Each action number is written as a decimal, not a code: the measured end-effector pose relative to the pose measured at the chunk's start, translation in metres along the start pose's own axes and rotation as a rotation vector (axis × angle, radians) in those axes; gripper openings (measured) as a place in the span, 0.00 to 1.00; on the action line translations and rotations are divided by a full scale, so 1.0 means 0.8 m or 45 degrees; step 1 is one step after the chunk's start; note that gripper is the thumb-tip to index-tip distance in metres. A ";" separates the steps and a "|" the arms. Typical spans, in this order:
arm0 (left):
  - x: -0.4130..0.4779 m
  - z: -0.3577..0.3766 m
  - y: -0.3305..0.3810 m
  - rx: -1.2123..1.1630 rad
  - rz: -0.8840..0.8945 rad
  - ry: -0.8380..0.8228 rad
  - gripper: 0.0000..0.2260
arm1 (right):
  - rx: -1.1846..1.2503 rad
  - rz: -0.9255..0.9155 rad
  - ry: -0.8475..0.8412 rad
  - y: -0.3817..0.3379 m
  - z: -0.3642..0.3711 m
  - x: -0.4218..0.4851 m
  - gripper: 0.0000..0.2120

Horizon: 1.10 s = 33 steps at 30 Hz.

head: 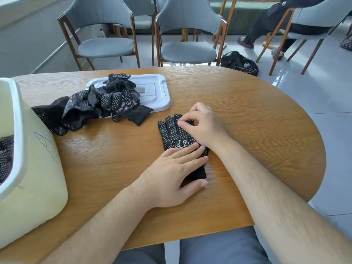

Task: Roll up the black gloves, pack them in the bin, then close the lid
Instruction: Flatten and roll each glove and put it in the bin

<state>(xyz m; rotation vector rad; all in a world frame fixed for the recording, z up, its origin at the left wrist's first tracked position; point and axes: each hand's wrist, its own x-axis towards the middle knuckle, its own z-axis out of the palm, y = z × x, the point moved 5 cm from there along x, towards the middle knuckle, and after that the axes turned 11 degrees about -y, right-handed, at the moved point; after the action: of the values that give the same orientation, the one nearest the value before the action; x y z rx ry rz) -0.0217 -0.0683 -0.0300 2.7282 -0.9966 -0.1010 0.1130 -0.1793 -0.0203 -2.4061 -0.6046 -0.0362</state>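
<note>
**Inspector:** Item under inspection?

**Clerk:** One black glove (176, 134), laid flat on the table (247, 115), just right of centre. Its fingers point away from the person and its cuff toward them. It is knit fabric covered in small white grip dots, with white boxed characters printed across the middle. The cuff is plain black without dots.

**Inspector:** Hands?

**Clerk:** The left hand (171, 180) lies flat over the cuff end, fingers straight and close together, pressing the glove onto the table. The thumb rests beside the cuff's near edge. The right hand (204, 126) sits at the glove's finger end, fingers curled, thumb and forefinger pinching the tip of one glove finger.

**Inspector:** Remaining stock?

**Clerk:** A heap of black gloves (95, 105) in the same dotted knit, crumpled and tangled, left of centre. It lies partly on the table and partly over the lid (158, 92), well apart from the flat glove.

**Inspector:** Lid?

**Clerk:** Pale plastic, rectangular with rounded corners and a recessed centre panel. It lies flat on the far side of the table, off the bin.

**Inspector:** Bin?

**Clerk:** At the left edge. The bin (38, 168) is cream plastic with smooth rounded walls, a paler rim and an open top. Dotted black fabric shows inside; how many pieces, I cannot tell.

**Inspector:** Surroundings?

**Clerk:** The table top shows light wood grain with a slight gloss and a rounded end. Beyond it stand grey cushioned chairs (106, 46) on wooden frames. A black bag (238, 62) lies on the tiled floor.
</note>
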 end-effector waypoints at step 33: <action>-0.002 0.001 -0.020 -0.146 -0.115 0.232 0.18 | -0.121 -0.204 -0.011 -0.041 0.008 0.019 0.11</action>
<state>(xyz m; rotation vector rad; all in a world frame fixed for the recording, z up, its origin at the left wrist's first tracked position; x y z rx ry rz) -0.0129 -0.0558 -0.0346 2.6222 -0.7925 0.0721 0.1114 -0.1469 -0.0034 -2.4446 -0.8155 -0.1256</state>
